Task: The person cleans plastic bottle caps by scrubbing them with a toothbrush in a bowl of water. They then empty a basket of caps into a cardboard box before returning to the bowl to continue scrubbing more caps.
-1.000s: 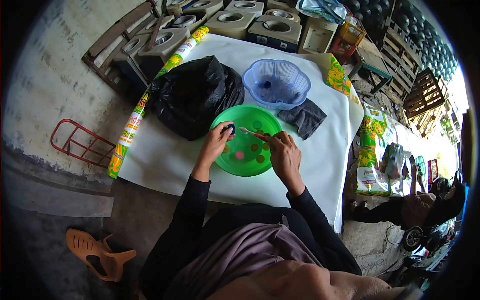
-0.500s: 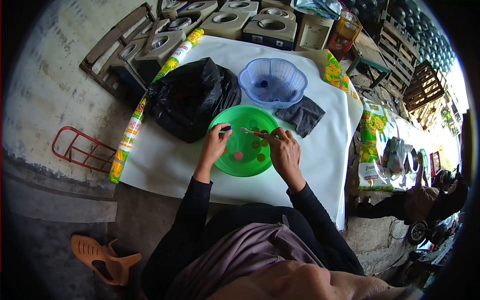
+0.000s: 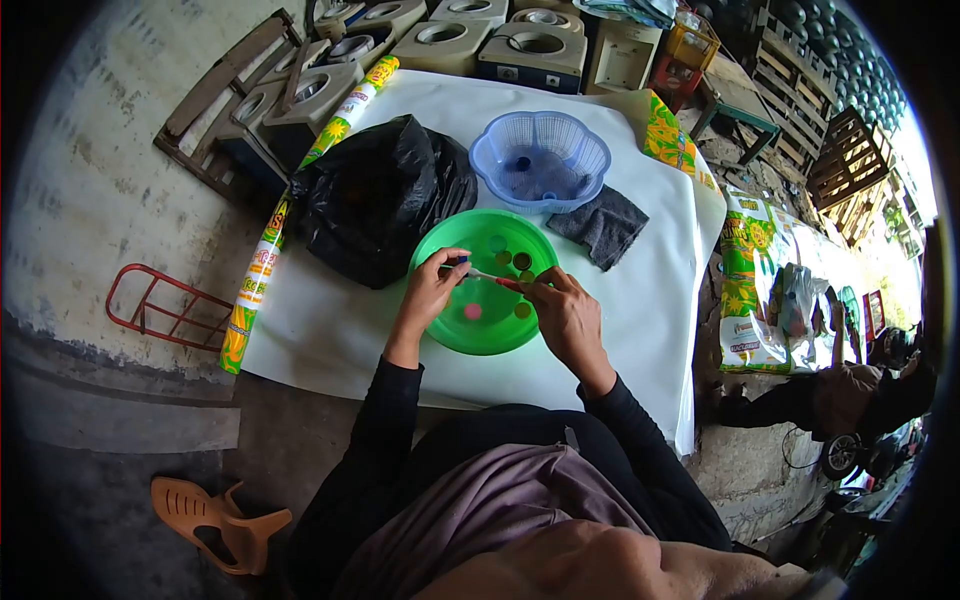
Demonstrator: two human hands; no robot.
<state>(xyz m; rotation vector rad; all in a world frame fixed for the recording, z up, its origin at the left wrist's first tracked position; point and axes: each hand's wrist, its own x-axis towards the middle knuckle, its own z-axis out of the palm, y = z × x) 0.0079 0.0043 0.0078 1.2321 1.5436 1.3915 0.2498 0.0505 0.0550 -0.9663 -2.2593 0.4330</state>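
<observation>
My left hand (image 3: 430, 292) pinches a small dark blue cap (image 3: 460, 261) over the left side of a green basin (image 3: 483, 340). In my right hand (image 3: 567, 318) is a toothbrush (image 3: 508, 283) with a red handle, its white head pointing left and reaching the blue cap. Inside the basin lie several small round pieces, among them a pink one (image 3: 472, 312) and a dark one (image 3: 522, 261). Whether the brush head goes inside the cap cannot be made out.
A black plastic bag (image 3: 385, 200) stands left of the basin. Behind it are a blue colander (image 3: 540, 160) and a grey cloth (image 3: 605, 228). The white sheet (image 3: 320, 330) covers the table. Another person (image 3: 840, 402) is at far right.
The brush head has moved left and slightly down to the blue cap, where before there was a gap between them. The view has shifted slightly.
</observation>
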